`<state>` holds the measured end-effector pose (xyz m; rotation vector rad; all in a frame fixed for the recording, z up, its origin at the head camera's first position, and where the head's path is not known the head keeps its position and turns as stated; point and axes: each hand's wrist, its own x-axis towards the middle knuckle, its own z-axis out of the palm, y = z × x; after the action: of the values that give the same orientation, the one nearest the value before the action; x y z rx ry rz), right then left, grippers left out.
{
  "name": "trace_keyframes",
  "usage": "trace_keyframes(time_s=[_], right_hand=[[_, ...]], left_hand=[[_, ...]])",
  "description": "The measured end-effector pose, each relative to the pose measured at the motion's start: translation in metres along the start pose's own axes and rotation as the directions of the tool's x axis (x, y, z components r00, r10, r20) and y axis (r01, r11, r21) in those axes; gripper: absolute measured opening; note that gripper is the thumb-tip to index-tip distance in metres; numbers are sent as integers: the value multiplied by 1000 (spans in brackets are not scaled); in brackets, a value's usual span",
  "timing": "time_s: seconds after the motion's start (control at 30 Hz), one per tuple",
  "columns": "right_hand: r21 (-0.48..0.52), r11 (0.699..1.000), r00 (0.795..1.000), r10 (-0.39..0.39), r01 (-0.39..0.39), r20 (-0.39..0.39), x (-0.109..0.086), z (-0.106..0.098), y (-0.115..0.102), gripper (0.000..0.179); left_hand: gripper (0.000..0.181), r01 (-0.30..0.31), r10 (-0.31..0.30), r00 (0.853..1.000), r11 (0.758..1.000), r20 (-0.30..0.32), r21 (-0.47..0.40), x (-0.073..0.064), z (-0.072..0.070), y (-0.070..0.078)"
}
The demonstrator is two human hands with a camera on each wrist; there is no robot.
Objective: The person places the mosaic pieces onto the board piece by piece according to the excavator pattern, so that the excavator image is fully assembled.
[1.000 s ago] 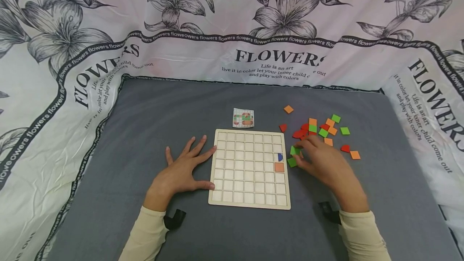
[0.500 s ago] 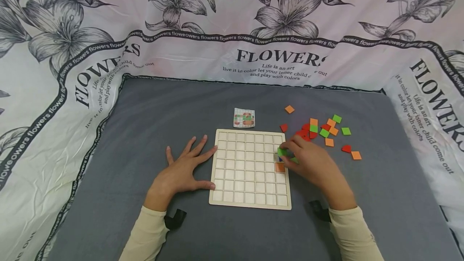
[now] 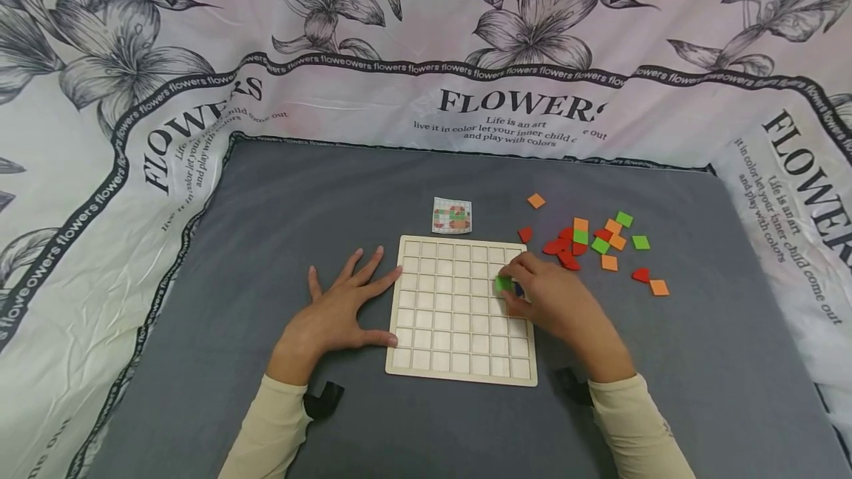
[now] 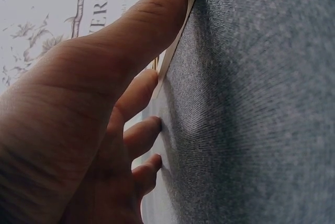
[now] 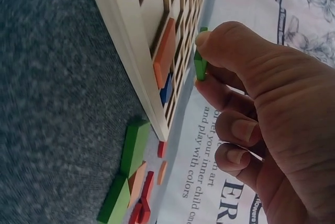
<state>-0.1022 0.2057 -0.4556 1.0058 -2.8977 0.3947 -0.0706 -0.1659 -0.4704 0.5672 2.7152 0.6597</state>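
A pale wooden grid board (image 3: 442, 322) lies on the grey cloth. My left hand (image 3: 330, 321) is spread at its left side, with thumb and index fingertip touching the edge; the left wrist view shows the thumb (image 4: 141, 20) against that edge. Over the board's right columns, my right hand (image 3: 558, 296) pinches a green square tile (image 5: 200, 62) between thumb and index finger, held above the cells. Beneath that hand, an orange square (image 5: 165, 55) and a blue half-round piece (image 5: 166, 89) sit in the right-hand column, partly hidden in the head view.
A small printed pattern card (image 3: 452, 215) lies beyond the board. To the right are scattered loose red pieces (image 3: 568, 260), orange squares (image 3: 659, 287) and green squares (image 3: 641, 242). More green tiles (image 5: 135, 145) lie beside the board's edge. A floral curtain (image 3: 519, 117) borders the cloth.
My right hand has picked up a green tile beside the board and carried it left, over the right-hand columns. The left hand stays at the board's left edge.
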Motion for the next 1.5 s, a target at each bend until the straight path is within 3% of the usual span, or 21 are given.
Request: trace_keyframes(time_s=[0.23, 0.53, 1.5], right_hand=[[-5, 1000, 999, -31, 31, -13, 1, 2, -1, 30], [-8, 1000, 999, 7, -7, 37, 0, 7, -2, 31], [-18, 998, 995, 53, -52, 80, 2, 6, -5, 35]], left_hand=[[111, 3, -3, 1000, 1000, -2, 7, 0, 0, 0], [111, 0, 0, 1000, 1000, 2, 5, 0, 0, 0], [112, 0, 0, 1000, 1000, -4, 7, 0, 2, -1]])
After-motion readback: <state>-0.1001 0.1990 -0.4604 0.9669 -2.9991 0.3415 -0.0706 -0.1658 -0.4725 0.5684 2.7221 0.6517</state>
